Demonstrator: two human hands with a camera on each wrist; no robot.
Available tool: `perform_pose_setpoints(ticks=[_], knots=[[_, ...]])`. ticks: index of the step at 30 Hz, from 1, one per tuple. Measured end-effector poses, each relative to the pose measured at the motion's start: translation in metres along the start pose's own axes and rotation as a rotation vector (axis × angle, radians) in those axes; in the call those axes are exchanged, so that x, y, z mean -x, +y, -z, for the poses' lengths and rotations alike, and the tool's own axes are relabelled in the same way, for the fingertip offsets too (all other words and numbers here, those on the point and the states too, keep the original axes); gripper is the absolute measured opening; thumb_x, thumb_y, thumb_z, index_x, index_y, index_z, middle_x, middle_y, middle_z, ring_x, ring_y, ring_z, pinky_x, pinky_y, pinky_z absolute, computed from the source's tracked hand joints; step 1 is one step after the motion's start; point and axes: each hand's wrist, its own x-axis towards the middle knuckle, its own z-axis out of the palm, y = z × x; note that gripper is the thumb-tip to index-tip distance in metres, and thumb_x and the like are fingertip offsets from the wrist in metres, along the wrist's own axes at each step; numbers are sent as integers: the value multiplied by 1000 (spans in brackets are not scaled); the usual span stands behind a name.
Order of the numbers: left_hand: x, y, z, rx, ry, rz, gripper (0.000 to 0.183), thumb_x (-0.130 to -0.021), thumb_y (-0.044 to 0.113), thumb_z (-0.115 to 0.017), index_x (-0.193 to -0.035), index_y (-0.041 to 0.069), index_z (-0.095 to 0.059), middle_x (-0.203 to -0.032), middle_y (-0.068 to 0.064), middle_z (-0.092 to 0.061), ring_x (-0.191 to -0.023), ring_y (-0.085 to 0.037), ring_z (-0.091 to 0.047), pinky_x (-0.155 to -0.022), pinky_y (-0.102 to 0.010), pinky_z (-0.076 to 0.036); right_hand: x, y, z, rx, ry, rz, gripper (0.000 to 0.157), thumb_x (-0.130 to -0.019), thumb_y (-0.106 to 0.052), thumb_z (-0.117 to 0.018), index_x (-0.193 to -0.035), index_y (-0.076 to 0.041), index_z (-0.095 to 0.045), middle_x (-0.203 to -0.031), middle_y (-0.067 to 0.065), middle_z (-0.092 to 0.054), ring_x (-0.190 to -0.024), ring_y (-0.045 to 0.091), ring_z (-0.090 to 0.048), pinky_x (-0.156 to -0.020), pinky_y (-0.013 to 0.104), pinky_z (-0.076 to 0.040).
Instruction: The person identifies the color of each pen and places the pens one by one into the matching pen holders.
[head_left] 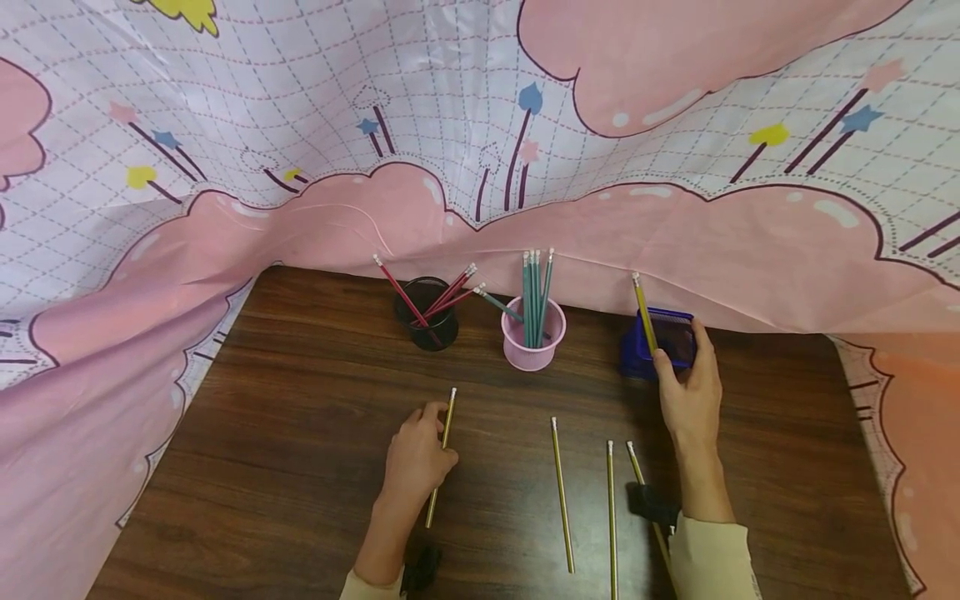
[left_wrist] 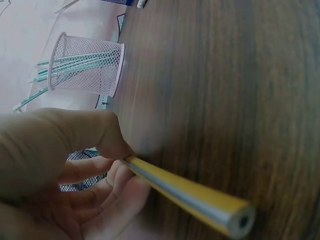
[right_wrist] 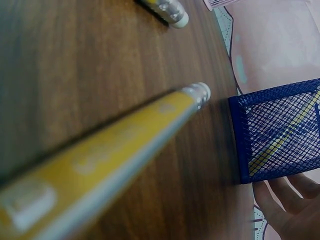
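Observation:
My left hand (head_left: 420, 454) pinches a yellow pencil (left_wrist: 185, 190) between thumb and fingers, low over the table, its eraser pointing away from me. At the back right my right hand (head_left: 693, 400) grips a blue mesh pencil holder (head_left: 633, 358), thumb at the front and fingers along its right side. One yellow pencil (head_left: 644, 312) leans inside that holder, eraser up, also showing through the mesh in the right wrist view. Loose on the table lie three more yellow pencils, the left one (head_left: 562, 496), the middle one (head_left: 612, 517) and the right one (head_left: 636, 462), partly under my right wrist.
Left of the blue holder stands a pink mesh cup (head_left: 528, 358) with several green pencils. Farther left is a black mesh cup (head_left: 437, 335) with red pencils. A patterned pink and white cloth (head_left: 465, 125) hangs behind and at the sides of the brown wooden table (head_left: 262, 417).

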Motion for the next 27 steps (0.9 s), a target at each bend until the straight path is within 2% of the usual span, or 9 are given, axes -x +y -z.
perform_pose_setpoints(ticks=[4,7,11,14,17,22,27], knots=[[-1,-3,0,31,-5,17,68,-67,0,-84,-129,11,-59,-99,-2,-63,-73,-17,-61,-63,-39,-52,0,0,-1,-4,-7,-2,66,-96,-31,-64,-154,-37,-33,-150,-2,-46,-118,26,-50,-90,36,-37],[-1,-6,0,112,-26,19,67,-69,-2,-82,-130,12,-58,-101,-3,-63,-73,-15,-63,-59,-34,-52,0,-1,-1,-3,-11,-7,66,-96,-31,-64,-154,-38,-33,-150,-2,-46,-115,25,-50,-87,32,-36],[-2,-11,2,340,-106,-19,61,-75,-6,-75,-131,11,-57,-105,-6,-62,-78,-16,-65,-55,-29,-54,1,-3,0,-8,-5,-12,66,-97,-31,-64,-154,-38,-33,-150,-2,-46,-109,24,-49,-83,26,-34],[-3,-13,4,506,-158,-73,58,-78,-6,-67,-133,9,-56,-108,-9,-60,-82,-19,-66,-55,-30,-57,1,-4,3,-13,5,-13,65,-97,-30,-64,-154,-38,-33,-149,-3,-47,-102,23,-48,-80,24,-32],[-3,-13,7,616,-179,-118,58,-81,-6,-62,-137,9,-55,-110,-12,-59,-82,-22,-67,-56,-33,-58,2,-4,4,-12,1,-13,65,-97,-31,-63,-154,-38,-32,-149,-3,-46,-101,22,-47,-80,24,-32],[-3,-8,11,727,-207,-147,54,-87,-8,-59,-139,6,-54,-113,-21,-59,-87,-34,-68,-60,-37,-58,2,-4,3,-22,-14,-16,65,-97,-33,-63,-154,-41,-31,-151,-5,-44,-109,24,-48,-84,24,-32],[2,10,24,754,-210,-154,45,-89,-9,-59,-133,1,-56,-110,-29,-59,-92,-44,-67,-62,-41,-59,2,-4,1,-32,-19,-22,65,-97,-35,-62,-153,-43,-30,-152,-5,-44,-113,24,-49,-85,23,-32]])
